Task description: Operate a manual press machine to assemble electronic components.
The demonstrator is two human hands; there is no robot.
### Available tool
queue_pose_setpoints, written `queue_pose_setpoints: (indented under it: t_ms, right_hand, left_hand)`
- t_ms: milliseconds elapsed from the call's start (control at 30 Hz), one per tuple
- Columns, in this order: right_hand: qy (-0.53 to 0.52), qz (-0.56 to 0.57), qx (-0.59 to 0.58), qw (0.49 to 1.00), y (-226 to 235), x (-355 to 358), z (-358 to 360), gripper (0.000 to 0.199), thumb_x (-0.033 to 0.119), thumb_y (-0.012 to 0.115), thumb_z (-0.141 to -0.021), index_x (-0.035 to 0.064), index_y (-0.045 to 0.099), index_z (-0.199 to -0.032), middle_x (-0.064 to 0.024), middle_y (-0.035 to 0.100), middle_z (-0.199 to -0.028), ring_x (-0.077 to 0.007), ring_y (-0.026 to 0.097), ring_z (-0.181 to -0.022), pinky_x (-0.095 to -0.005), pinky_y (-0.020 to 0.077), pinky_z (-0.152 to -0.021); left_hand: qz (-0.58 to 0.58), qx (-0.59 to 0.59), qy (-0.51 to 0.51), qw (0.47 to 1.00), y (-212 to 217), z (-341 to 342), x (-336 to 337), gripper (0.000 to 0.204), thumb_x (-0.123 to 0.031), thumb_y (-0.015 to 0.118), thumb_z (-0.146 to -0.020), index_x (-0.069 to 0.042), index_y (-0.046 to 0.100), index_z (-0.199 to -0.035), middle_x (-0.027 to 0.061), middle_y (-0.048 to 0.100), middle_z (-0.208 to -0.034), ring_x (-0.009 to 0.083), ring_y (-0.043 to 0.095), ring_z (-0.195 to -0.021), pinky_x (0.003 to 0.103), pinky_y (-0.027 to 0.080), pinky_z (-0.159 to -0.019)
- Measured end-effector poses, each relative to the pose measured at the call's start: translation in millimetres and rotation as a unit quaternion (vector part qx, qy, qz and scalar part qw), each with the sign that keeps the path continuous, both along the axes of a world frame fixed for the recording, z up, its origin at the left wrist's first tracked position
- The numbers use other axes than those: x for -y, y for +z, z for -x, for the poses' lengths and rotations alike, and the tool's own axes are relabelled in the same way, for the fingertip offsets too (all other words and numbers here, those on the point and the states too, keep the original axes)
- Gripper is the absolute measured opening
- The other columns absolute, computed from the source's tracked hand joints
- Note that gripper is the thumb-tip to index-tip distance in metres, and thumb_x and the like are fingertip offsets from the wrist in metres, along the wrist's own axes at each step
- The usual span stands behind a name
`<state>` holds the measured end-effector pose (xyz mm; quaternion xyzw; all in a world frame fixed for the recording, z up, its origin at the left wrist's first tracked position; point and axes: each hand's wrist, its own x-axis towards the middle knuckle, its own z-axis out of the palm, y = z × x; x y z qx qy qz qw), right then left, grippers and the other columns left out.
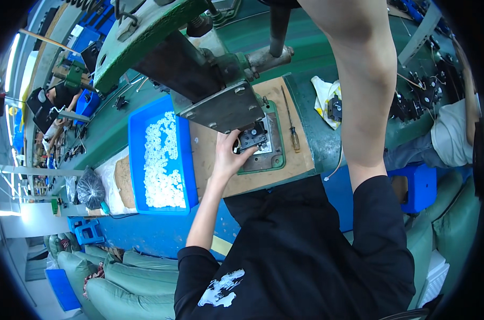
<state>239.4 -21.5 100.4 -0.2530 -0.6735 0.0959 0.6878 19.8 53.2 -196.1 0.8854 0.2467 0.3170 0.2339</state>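
Observation:
My left hand (pixel 227 156) reaches under the grey steel plate (pixel 226 109) of a green hand press (pixel 146 37). Its fingertips pinch the left edge of a small black square part (pixel 252 136) that sits on the green base fixture (pixel 275 158). My right forearm (pixel 364 80) rises steeply to the top edge of the picture; the hand itself is out of the picture. A dark lever shaft (pixel 279 26) runs down beside that arm to the press's axle.
A blue tray (pixel 134 160) of several small white parts lies left of the press on a wooden board (pixel 204 154). A screwdriver (pixel 291 128) lies right of the fixture. Beyond are a white cloth with black parts (pixel 327 98), a blue stool (pixel 419 186), and another person (pixel 455 133).

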Motion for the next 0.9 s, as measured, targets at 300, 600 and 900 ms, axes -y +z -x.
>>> queue_pose_setpoints:
  t_ms: [300,600,900]
  right_hand:
    - [0.015,0.018,-0.012,1.000,11.9,-0.6,-8.4,0.026,0.020,0.045,-0.105,0.0067,0.049,-0.083,0.0078,0.031,-0.055,-0.0032,0.026,-0.042,-0.0198,0.0295,-0.047]
    - [-0.019,0.042,-0.101,0.994,16.3,4.2,2.8,0.034,0.016,0.055,-0.100,0.0107,0.041,-0.069,0.0058,0.033,-0.051,-0.0034,0.024,-0.037,-0.0215,0.0195,-0.038]
    - [-0.013,0.028,-0.046,0.998,14.9,-1.9,-4.2,0.030,0.022,0.046,-0.104,0.0092,0.044,-0.077,0.0058,0.034,-0.052,-0.0037,0.027,-0.038,-0.0203,0.0263,-0.040]
  left_hand:
    - [0.049,-0.072,-0.195,0.977,16.4,2.3,-33.9,0.070,-0.025,0.084,-0.071,-0.005,0.058,-0.132,0.0168,0.050,-0.142,0.0422,0.034,-0.140,0.051,0.026,-0.118]
    - [0.108,0.076,0.237,0.963,19.2,137.0,-51.0,0.036,-0.003,0.063,-0.086,-0.002,0.059,-0.122,0.0215,0.059,-0.121,0.0380,0.061,-0.112,0.047,0.051,-0.093]
    - [0.192,-0.286,0.204,0.917,-35.9,245.8,-32.8,0.024,-0.011,0.075,-0.078,-0.006,0.067,-0.100,0.0192,0.068,-0.094,0.0372,0.067,-0.082,0.044,0.054,-0.074]
